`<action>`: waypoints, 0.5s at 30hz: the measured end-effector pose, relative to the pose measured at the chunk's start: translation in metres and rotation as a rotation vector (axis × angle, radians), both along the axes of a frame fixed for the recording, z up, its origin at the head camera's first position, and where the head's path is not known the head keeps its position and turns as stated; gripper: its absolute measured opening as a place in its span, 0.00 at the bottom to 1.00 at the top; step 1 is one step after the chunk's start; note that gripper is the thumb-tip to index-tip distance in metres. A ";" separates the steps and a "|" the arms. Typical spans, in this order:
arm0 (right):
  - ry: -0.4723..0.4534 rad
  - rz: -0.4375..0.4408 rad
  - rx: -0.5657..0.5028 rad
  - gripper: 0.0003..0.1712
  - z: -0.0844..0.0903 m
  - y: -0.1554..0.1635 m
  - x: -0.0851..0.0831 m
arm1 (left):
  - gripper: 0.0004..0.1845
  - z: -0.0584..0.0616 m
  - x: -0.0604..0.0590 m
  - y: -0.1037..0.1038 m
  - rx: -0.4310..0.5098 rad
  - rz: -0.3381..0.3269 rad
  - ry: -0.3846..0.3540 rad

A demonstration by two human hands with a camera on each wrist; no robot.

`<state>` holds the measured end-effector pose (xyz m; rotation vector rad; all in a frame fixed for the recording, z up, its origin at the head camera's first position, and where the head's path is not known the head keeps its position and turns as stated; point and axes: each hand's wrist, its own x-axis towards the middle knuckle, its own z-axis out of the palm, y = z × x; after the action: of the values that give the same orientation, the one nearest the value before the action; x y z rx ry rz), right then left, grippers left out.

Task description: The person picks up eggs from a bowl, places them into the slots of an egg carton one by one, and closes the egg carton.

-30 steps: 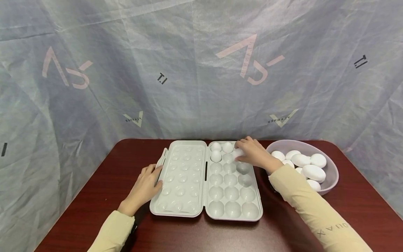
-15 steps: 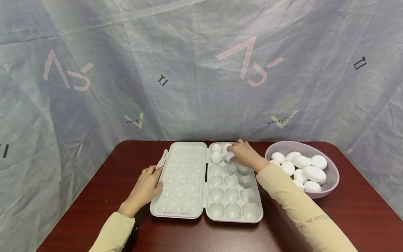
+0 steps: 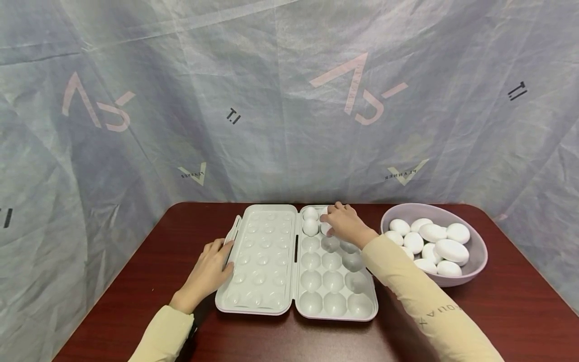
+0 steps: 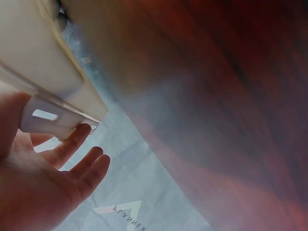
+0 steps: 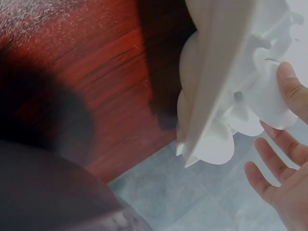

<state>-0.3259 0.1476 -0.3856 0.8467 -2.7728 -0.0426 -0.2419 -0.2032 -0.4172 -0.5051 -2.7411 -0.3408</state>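
A white egg carton (image 3: pixel 295 301) lies unfolded on the table, lid at left and cupped half at right. My right hand (image 3: pixel 346 223) pinches a white egg (image 5: pixel 272 98) between thumb and index finger, right at the middle cup of the second row. Several eggs (image 3: pixel 310 227) sit in the cups at the far end; the hand partly covers them in the head view. On the lid's outer side, my left hand (image 3: pixel 207 266) holds the slotted latch flap (image 4: pixel 53 118) between thumb and index finger, its other fingers loosely bent.
A pale purple bowl (image 3: pixel 478 251) heaped with white eggs (image 3: pixel 433 232) stands to the right of the carton, beside my right sleeve. The dark red table (image 3: pixel 149 261) ends at a grey printed cloth (image 3: pixel 280 125) behind it.
My right hand has moved left and slightly nearer with the egg, from the right column to the middle cup of the second row. The left hand stays on the flap.
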 end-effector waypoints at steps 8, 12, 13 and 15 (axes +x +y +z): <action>0.019 -0.009 0.053 0.26 -0.006 -0.001 -0.005 | 0.26 0.000 0.000 0.000 0.002 0.003 -0.012; 0.016 -0.006 0.052 0.27 -0.007 -0.001 -0.006 | 0.26 -0.001 -0.001 -0.001 0.009 -0.003 0.003; 0.013 -0.002 0.046 0.26 -0.008 -0.001 -0.007 | 0.26 -0.001 -0.001 -0.001 0.012 -0.006 0.009; 0.007 0.008 0.034 0.26 -0.007 -0.001 -0.007 | 0.26 -0.002 -0.001 -0.001 0.019 -0.012 0.019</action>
<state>-0.3331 0.1463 -0.3930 0.8643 -2.7696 -0.0916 -0.2432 -0.2041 -0.4190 -0.5174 -2.7148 -0.3623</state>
